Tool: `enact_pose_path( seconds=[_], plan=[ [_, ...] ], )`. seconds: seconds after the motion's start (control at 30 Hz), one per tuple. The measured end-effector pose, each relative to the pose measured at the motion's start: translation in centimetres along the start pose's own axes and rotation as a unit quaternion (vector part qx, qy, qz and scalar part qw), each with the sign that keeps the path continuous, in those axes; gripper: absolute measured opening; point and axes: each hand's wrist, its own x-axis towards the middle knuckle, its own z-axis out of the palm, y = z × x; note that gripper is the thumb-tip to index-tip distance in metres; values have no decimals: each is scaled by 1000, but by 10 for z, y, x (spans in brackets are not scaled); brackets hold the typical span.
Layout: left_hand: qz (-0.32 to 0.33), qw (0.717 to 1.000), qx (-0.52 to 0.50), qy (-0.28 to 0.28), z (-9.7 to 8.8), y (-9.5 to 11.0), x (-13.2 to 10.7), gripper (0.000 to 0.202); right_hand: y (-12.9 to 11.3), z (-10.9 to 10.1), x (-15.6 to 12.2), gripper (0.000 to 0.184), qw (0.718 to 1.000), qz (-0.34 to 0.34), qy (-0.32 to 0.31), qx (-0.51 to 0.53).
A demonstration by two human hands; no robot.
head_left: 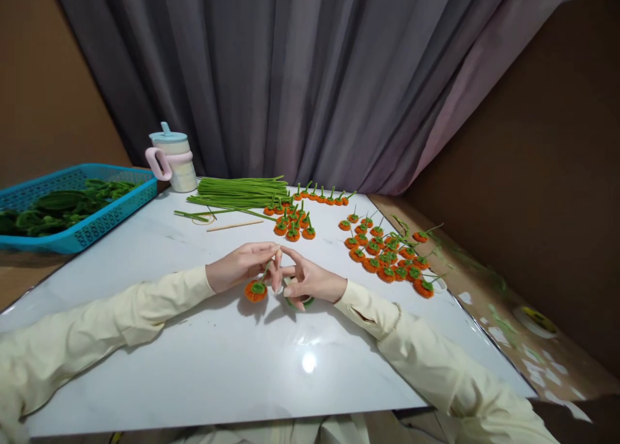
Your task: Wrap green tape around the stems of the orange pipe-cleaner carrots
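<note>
Near the middle of the table, my left hand (247,263) is closed, pinching the thin green stem of a small orange fuzzy ornament (256,291) with a green top, like a persimmon. The ornament hangs just above the white tabletop. My right hand (314,281) meets the left at the fingertips, its index finger reaching to the top of the stem. Its other fingers are curled about a roll of green tape (305,301), mostly hidden by the hand. Beyond both hands stand several similar orange ornaments (292,232) with short thick green stems.
More ornaments with thin stems (386,273) cover the right side. Green fuzzy sticks (242,191) lie in a bundle at the back, with a thin wooden stick (235,226) before it. A lidded cup (183,173) stands by a blue basket (77,237) of green pieces.
</note>
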Motion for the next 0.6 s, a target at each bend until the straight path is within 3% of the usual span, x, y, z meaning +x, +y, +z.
enact_pose_path(
  seconds=[0.23,0.47,0.6],
  plan=[
    [33,997,27,57,15,5,4,29,4,-3,3,74,998,-23,-51,-10],
    [50,995,53,69,19,8,4,28,-2,7,0,39,996,-20,-42,-82],
    [67,992,77,69,23,8,6,26,-4,10,1,38,992,-26,-40,-116]
  ],
)
